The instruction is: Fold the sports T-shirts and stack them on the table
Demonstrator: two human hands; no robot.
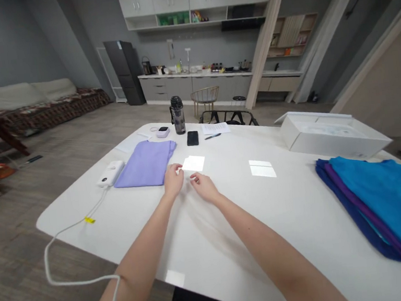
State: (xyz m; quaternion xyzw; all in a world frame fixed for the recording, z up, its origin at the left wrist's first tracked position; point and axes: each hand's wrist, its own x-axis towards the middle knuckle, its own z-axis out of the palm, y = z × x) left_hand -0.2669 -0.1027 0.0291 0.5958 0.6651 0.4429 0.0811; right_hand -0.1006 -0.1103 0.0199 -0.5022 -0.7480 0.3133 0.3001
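Both my arms reach forward over the white table [211, 246]. My left hand [172, 179] rests near the right edge of a folded lilac cloth [146, 163], fingers loosely curled, with nothing in it. My right hand [203, 185] lies on the tabletop just beside it, fingers slightly bent and apart, holding nothing. The two hands are a few centimetres apart. A stack of folded cloths [383, 202], blue on top with purple and dark blue under it, lies at the table's right side.
A white power bank [111, 173] with a cable running off the table edge sits left of the lilac cloth. Behind are a dark bottle [177, 115], a black phone [192, 138], paper with a pen [215, 128] and an open white box [331, 133].
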